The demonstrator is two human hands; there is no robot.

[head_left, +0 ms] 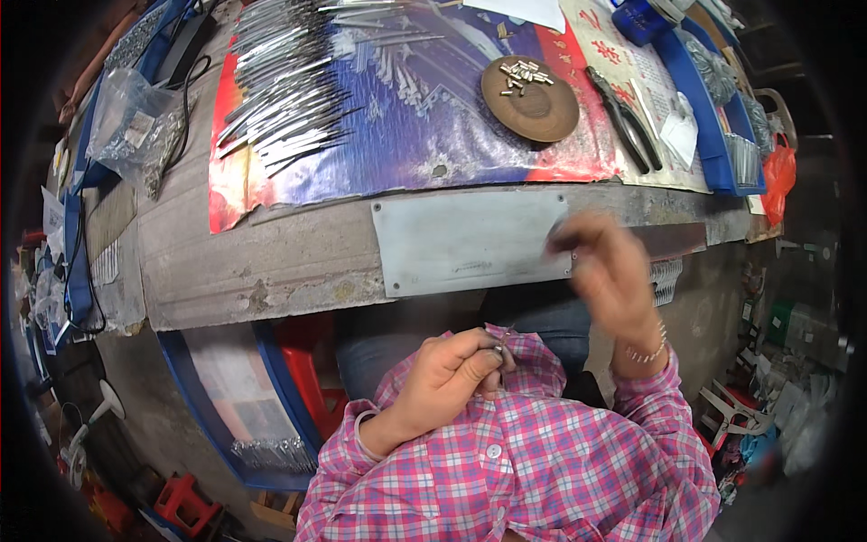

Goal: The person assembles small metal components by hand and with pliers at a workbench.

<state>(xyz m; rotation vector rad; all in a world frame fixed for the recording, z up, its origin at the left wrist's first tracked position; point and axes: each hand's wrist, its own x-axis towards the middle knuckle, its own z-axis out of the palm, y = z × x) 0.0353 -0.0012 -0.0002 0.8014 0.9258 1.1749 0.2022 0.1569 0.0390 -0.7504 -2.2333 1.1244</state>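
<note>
left hand (447, 375): fingers pinched | right hand (607, 266): raised, blurred, probably curled

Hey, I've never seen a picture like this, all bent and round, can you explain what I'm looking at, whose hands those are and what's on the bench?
One picture, from a wide fisheye camera worn on a person's head, looking down; that lens bends the straight edges. The person's own arms in pink checked sleeves come up from below. The left hand pinches a small metal piece close to the chest. The right hand is raised and blurred; whether it holds anything is unclear. On the bench lie a grey metal plate, rows of metal rods, a brown dish of small metal pieces, and pliers.
</note>
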